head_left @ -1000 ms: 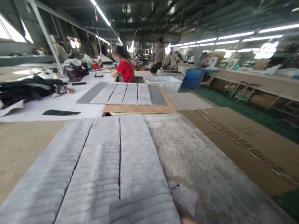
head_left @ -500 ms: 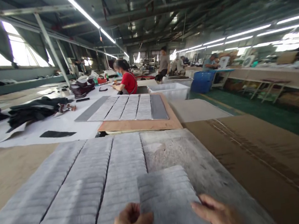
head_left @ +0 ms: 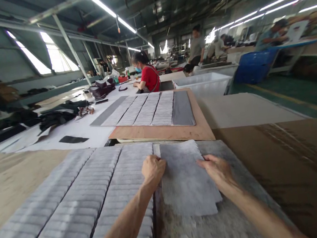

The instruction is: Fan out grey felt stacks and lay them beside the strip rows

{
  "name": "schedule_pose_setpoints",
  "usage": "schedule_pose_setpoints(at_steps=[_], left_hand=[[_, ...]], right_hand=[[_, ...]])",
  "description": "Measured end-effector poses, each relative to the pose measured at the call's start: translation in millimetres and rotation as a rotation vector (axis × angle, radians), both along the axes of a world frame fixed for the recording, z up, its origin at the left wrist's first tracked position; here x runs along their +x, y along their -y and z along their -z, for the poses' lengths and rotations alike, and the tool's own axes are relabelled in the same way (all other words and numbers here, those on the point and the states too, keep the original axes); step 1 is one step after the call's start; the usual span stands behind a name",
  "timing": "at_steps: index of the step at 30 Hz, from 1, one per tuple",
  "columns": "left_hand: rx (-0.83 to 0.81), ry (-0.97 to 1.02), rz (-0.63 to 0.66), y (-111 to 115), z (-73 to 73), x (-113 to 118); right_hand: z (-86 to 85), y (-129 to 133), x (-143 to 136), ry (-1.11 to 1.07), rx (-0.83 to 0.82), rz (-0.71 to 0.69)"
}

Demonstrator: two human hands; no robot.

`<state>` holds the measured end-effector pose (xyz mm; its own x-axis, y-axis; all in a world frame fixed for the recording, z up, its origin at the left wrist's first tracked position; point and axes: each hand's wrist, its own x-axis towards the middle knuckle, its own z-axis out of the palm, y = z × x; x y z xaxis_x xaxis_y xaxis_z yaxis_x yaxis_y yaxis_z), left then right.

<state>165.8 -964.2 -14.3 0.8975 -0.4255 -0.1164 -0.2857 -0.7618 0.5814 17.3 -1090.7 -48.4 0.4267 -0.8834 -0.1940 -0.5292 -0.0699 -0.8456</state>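
Nearest, three long rows of overlapping grey pieces (head_left: 57, 210) run away from the viewer on the left, with a mottled grey board (head_left: 185, 232) bare beside them. On that board, right of the rows, lies a layered stack of grey sheets (head_left: 187, 186), its near right corner stepped. Both hands hold it toward its far end: the left hand (head_left: 153, 168) with fingers curled in at the left edge, the right hand (head_left: 216, 168) with thumb and fingers pinching the right edge. Brown cardboard (head_left: 272, 186) spreads to the right. Just beyond the board, a wooden panel (head_left: 163, 133) carries a grey mat (head_left: 184, 108) with four rows of pale strips (head_left: 141, 109). To its left, a white-covered bench (head_left: 100, 136) bears a dark strip (head_left: 73, 139) and dark cloth (head_left: 57, 116). Farther off are a person in red (head_left: 150, 77), a white bin (head_left: 204, 86) and blue crates (head_left: 251, 67).
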Motion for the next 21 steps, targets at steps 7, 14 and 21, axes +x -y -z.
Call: schedule_pose_setpoints(at_steps=[7, 14, 21], left_hand=[[0.132, 0.118, -0.055, 23.7, 3.1, 29.7], [0.166, 0.2, -0.126, 25.9, 13.2, 33.9], [0.155, 0.121, -0.223, 27.9, 17.6, 41.4]], right_hand=[[-11.6, 13.7, 34.9, -0.148, -0.085, -0.05], [-10.0, 15.4, 44.4, -0.294, -0.136, -0.067], [-12.0, 20.1, 45.0, -0.312, -0.084, -0.072]])
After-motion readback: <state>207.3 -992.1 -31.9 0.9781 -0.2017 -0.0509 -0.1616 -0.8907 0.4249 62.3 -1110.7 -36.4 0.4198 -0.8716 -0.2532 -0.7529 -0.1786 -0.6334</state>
